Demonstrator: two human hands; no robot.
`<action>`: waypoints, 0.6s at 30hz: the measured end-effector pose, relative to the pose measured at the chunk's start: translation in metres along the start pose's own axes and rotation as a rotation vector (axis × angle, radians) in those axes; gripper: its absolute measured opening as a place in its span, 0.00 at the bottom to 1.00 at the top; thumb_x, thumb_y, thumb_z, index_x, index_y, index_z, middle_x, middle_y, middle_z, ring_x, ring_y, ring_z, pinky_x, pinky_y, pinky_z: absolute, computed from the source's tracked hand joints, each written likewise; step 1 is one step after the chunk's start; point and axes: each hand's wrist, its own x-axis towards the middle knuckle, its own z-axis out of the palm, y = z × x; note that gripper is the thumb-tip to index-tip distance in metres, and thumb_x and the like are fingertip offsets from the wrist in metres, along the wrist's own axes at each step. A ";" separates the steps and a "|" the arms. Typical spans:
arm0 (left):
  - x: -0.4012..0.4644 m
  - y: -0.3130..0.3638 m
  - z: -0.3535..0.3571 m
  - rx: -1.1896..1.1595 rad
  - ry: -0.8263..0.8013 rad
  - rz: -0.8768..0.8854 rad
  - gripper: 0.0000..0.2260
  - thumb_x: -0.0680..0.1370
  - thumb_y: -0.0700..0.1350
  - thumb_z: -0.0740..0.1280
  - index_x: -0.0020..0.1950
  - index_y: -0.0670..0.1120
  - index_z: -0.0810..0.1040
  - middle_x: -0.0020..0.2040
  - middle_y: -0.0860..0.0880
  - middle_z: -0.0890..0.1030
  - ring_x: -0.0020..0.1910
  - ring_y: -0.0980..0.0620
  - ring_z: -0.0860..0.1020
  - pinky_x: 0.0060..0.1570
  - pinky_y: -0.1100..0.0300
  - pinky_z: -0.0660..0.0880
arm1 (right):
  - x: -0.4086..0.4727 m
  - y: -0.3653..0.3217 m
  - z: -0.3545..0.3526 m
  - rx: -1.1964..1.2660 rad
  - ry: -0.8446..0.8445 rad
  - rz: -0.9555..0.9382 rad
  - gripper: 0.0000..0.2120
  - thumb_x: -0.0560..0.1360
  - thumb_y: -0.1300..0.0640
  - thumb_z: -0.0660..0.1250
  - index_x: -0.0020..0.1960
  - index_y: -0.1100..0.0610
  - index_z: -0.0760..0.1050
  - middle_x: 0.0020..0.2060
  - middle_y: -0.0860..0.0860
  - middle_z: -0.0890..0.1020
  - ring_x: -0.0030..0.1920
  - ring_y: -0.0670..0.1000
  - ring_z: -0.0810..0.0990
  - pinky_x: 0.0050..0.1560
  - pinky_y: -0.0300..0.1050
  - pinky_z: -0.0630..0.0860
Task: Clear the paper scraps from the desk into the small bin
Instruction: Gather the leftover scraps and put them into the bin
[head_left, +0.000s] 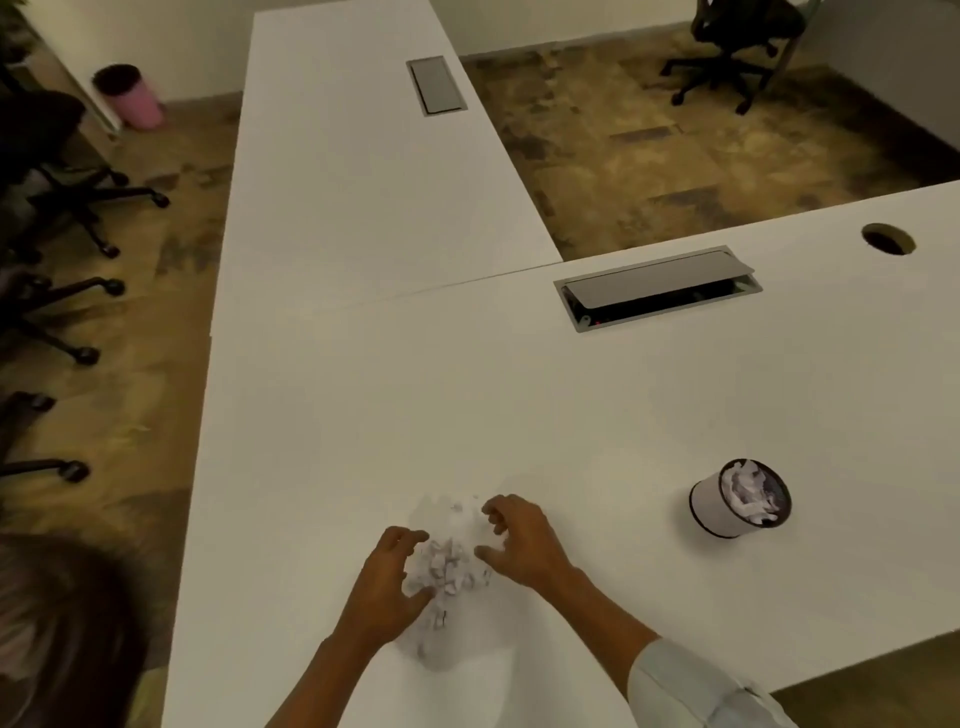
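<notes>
1. Two bare hands flank a loose heap of small white torn paper scraps (449, 566) on the broad white laminate surface (597, 415), near its front edge.
2. Left hand (387, 582): fingers curled and spread, thumb low, cupped against the heap's left side. Not closed on anything; likely acting as a wall so scraps cannot scatter.
3. Right hand (519, 540): fingers bent and apart, hovering at the heap's right and far side, also holding nothing. Placement suggests raking the pile inward toward the left palm.
4. Paler scraps trail beyond the heap, away from the person; hard to count against the white top.
5. Small round white bin with dark rim and base (740, 499) stands on the same surface, well apart to the right of the hands, tilted in this wide-angle view. Crumpled paper already shows at its mouth, so part of the job looks done.
6. Judgement: gathering step in hand; a two-handed scoop and a carry to the right should follow. Risk: bits slipping between spread fingers.
</notes>
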 end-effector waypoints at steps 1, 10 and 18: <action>-0.004 -0.004 -0.003 0.060 0.005 0.007 0.31 0.65 0.50 0.77 0.66 0.50 0.71 0.60 0.53 0.70 0.57 0.55 0.74 0.46 0.64 0.77 | 0.005 0.000 -0.005 -0.036 0.006 -0.030 0.27 0.67 0.48 0.75 0.62 0.55 0.74 0.55 0.51 0.80 0.51 0.48 0.79 0.51 0.47 0.80; -0.031 -0.031 -0.005 0.291 -0.176 -0.293 0.63 0.52 0.67 0.77 0.77 0.52 0.47 0.70 0.48 0.56 0.67 0.47 0.66 0.51 0.56 0.78 | 0.005 -0.022 0.037 -0.257 -0.325 -0.176 0.43 0.76 0.38 0.63 0.79 0.57 0.47 0.80 0.55 0.49 0.80 0.54 0.44 0.79 0.54 0.45; -0.038 -0.033 0.021 0.288 -0.197 -0.237 0.47 0.63 0.60 0.76 0.76 0.53 0.57 0.68 0.47 0.61 0.61 0.49 0.73 0.53 0.60 0.77 | -0.027 -0.026 0.081 -0.514 -0.288 -0.314 0.27 0.79 0.58 0.64 0.76 0.55 0.60 0.79 0.57 0.54 0.79 0.58 0.49 0.77 0.59 0.55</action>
